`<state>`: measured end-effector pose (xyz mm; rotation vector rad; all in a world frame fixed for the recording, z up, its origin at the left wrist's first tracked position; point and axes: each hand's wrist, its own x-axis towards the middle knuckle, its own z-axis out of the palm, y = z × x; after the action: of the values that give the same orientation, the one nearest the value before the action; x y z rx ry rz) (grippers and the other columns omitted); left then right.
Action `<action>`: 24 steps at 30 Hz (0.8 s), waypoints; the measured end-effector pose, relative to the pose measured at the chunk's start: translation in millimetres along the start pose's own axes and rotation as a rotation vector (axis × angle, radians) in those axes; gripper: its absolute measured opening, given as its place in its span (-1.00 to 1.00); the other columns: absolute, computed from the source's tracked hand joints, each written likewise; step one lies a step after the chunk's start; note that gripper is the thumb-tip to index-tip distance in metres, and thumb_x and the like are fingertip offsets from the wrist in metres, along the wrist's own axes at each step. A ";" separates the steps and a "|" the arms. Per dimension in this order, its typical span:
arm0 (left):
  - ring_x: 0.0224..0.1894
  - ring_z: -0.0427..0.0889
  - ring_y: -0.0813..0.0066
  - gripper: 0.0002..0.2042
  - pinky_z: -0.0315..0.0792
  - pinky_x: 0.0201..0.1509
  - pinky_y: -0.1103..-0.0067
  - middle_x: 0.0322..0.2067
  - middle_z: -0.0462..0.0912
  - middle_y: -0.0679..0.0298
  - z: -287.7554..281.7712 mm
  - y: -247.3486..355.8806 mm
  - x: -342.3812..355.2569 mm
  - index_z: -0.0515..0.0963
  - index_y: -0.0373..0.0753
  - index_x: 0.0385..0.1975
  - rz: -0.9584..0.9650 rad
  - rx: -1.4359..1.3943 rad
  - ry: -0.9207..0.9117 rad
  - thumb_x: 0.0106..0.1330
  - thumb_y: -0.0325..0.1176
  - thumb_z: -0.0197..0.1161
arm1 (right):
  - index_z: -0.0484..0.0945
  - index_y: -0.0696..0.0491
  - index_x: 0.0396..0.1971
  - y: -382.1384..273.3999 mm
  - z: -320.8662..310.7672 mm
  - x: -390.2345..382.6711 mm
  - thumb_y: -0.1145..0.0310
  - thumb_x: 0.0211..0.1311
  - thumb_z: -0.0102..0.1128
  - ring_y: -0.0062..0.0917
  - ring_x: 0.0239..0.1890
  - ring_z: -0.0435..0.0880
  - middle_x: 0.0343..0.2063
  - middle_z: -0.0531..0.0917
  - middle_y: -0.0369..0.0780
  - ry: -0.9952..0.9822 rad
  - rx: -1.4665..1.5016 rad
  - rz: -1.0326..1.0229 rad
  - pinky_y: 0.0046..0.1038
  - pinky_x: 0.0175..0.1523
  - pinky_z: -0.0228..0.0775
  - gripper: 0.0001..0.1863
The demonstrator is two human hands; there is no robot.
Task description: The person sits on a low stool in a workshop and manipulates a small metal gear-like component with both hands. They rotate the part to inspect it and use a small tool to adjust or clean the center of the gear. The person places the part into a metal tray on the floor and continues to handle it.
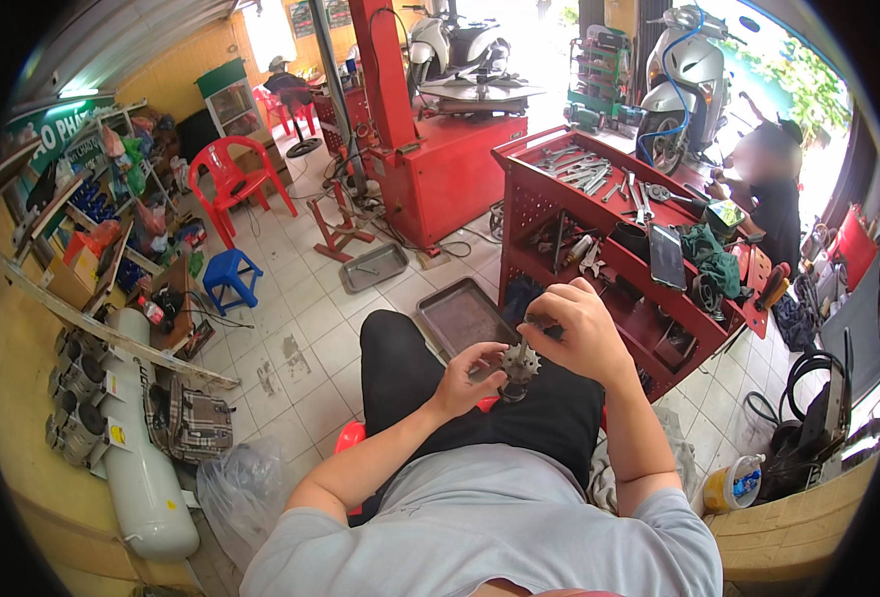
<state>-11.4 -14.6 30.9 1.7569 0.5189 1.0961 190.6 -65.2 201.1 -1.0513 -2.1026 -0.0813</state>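
Red lift [445, 184]: 1, its post cut off by the upper edge. Red tool cart [520, 234]: 1, on the right; the contents of its lower shelves are too dark to count. Scooters: 2, a white scooter [457, 50] above the lift and a silver scooter [681, 80] beyond the cart. Co-worker [773, 209]: right edge, partly behind the cart's load. Pale tank [141, 478]: 1, lower left. Near red chair [233, 182]: 1; others farther back, number unclear. Blue stool [233, 276]: 1. Metal trays: 2 on the tiles, a smaller tray [375, 267] and a larger tray [465, 313], the latter partly hidden by the knee.

Forearms: 2, both bare, elbows bent outward, converging over the lap. Right hand [579, 330]: raised higher, back of hand up, fingers curled down at the part's upper end; whether they clamp it or a separate small piece, cannot tell. Left hand [468, 380]: lower, thumb and fingers closed around the part's left side.

Toothed metal part [522, 363]: 1, between the hands, above the dark trousers; its ends are covered by fingers.
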 end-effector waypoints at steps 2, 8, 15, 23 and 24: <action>-0.06 0.55 0.55 -0.56 0.39 0.03 0.56 -0.11 0.61 0.32 -0.3 1.4 -0.1 0.51 -0.19 0.13 -0.005 0.013 -0.026 0.27 -0.24 0.36 | 0.61 0.05 -0.44 0.5 0.0 -0.4 0.32 -0.01 0.41 -0.42 -0.47 0.55 -0.56 0.59 -0.29 -0.004 0.000 -0.002 -0.41 -0.20 0.28 -0.81; -0.10 0.51 0.60 -0.49 0.37 0.05 0.59 -0.18 0.57 0.37 -3.1 5.8 -0.1 0.45 -0.18 0.20 -0.033 0.054 -0.091 0.25 -0.25 0.38 | 0.61 0.05 -0.43 0.5 0.3 -0.9 0.31 -0.01 0.41 -0.41 -0.46 0.55 -0.55 0.60 -0.29 -0.010 -0.006 -0.010 -0.41 -0.19 0.28 -0.81; -0.15 0.48 0.59 -0.46 0.35 0.04 0.59 -0.26 0.52 0.38 -2.6 13.9 1.9 0.45 -0.19 0.20 -0.057 0.029 -0.082 0.23 -0.22 0.40 | 0.62 0.04 -0.43 0.7 1.4 -1.0 0.30 0.00 0.41 -0.41 -0.46 0.53 -0.53 0.60 -0.28 -0.016 -0.005 -0.008 -0.42 -0.20 0.27 -0.82; -0.16 0.47 0.59 -0.47 0.36 0.03 0.60 -0.26 0.50 0.37 -4.1 17.6 2.3 0.47 -0.20 0.18 -0.067 0.049 -0.115 0.21 -0.21 0.41 | 0.61 0.04 -0.46 1.9 3.0 -0.5 0.36 -0.01 0.42 -0.49 -0.49 0.53 -0.58 0.57 -0.33 0.004 -0.002 -0.034 -0.44 -0.25 0.22 -0.85; -0.16 0.47 0.59 -0.47 0.37 0.03 0.60 -0.26 0.50 0.37 -3.6 18.9 2.4 0.47 -0.21 0.17 -0.061 0.054 -0.106 0.21 -0.21 0.41 | 0.61 0.04 -0.46 1.8 2.9 -0.6 0.36 -0.01 0.42 -0.49 -0.49 0.53 -0.58 0.57 -0.33 0.007 -0.004 -0.031 -0.44 -0.25 0.22 -0.85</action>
<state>-15.7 -19.4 49.1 1.8237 0.5376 0.9483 190.3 -63.3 198.2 -1.0188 -2.1132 -0.1042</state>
